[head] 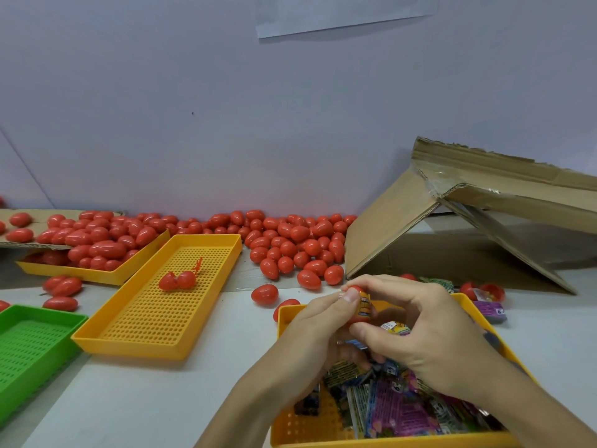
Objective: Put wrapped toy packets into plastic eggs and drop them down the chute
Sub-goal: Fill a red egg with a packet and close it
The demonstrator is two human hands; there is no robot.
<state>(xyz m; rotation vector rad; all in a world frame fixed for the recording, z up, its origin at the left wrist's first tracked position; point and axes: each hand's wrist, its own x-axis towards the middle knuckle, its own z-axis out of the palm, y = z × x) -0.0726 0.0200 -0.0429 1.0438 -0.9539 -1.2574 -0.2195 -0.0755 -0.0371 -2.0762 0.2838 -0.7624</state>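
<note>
A red plastic egg with a yellow wrapped toy packet pushed into it was held up between both hands, over the far end of a yellow perforated tray heaped with glossy printed packets. The left hand was curled round the egg from the left, thumb pressed on its upper side. The right hand was pinched onto it from the right, forefinger arched over the top; how the egg's halves stood could not be told, since most of it was hidden by the fingers.

Behind the hands a loose heap of smooth red eggs was spread along the pale wall, and 2 more were lying just beside the packet tray. A second yellow tray at the left was piled with eggs. Between them a third yellow tray, its floor a grid of small holes, was occupied by 1 opened egg and a small red plastic piece. A green perforated tray was cut by the left edge. At the right a torn, taped sheet of corrugated cardboard was leaned like a tent on the grey table, with a few packets and eggs at its foot.
</note>
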